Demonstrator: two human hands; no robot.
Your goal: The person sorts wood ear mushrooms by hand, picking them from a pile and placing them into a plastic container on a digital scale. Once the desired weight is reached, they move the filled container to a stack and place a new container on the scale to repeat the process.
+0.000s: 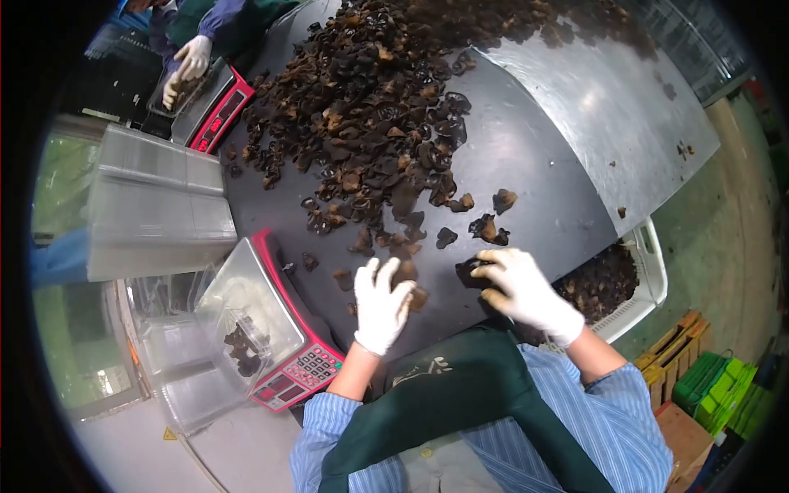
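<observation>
A large heap of dark brown wood ear mushrooms (362,123) covers the far part of the dark table, with loose pieces scattered toward me. My left hand (382,306), in a white glove, is over the near edge of the table, fingers apart, with brown pieces at its fingertips and by its thumb. My right hand (526,296), gloved too, pinches a black wood ear mushroom (470,273) between thumb and fingers. Just beyond it lies a curled loose piece (489,230). Left of my left hand, a red-framed scale (300,370) carries a clear plastic box (246,337) with a few dark pieces inside.
Clear plastic boxes (156,214) stand stacked at the left. Beyond them, a co-worker's gloved hands (193,62) are at a second red scale (218,115). A white basket (653,271) of mushrooms sits below the table's right edge. Green crates (715,386) rest on the floor.
</observation>
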